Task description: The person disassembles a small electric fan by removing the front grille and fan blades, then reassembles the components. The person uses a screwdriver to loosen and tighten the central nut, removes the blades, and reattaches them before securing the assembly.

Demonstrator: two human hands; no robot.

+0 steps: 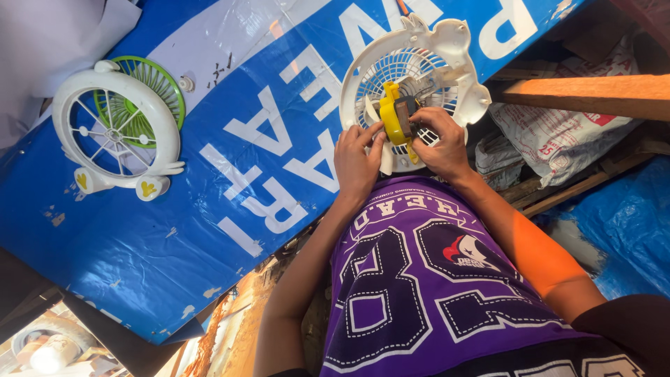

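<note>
Both hands are in on the white fan housing [447,42], which lies on the blue printed tarp [139,237] right at the person's chest. The left hand [356,157] pinches the yellow motor mount [391,115] from its side, fingers curled tight. The right hand [440,143] closes around the dark motor [406,112], fingertips pressed in. Best bet here: hold the mount square to the grille, steady pressure, no twisting. Away to the left, a second white fan frame [112,132] rests over a green grille [164,84], untouched.
</note>
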